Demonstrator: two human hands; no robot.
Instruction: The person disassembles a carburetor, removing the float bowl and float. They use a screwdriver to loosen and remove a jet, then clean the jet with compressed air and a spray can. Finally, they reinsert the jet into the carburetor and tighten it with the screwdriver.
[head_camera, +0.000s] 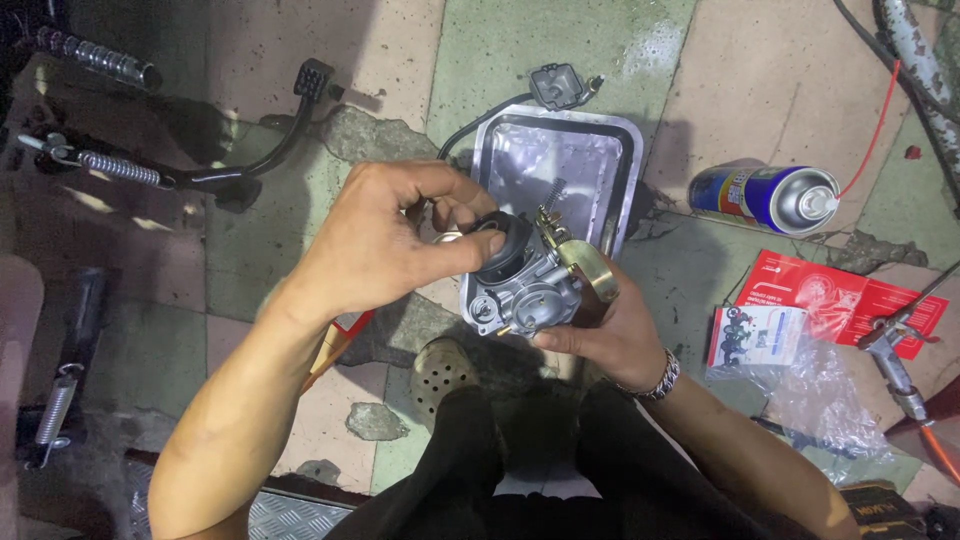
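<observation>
Above a cracked tiled floor, seen from the head camera, a person's two bare hands hold a small metal carburettor in mid-air over their knees. The left hand comes in from the lower left, wrist bent, its back to the camera; thumb and forefinger close in a narrow grip on the black rubber intake boot at the top of the carburettor. The right hand, with a metal bracelet at the wrist, cups the body from below and from the right, its grip wrapped firmly round the casting, the thumb lying along the lower edge.

Just beyond the left-hand grip a shallow rectangular metal tray lies on the floor; its inside is shiny, and whether anything lies in it cannot be told.

The carburettor is tilted, its long axis running from lower left to upper right, the round boot opening turned toward the camera and a brass-coloured part on the right.

To the right of the right-hand grip lies a blue spray can on its side, nozzle pointing right, with a red packet and a clear plastic bag nearer the person.
</observation>
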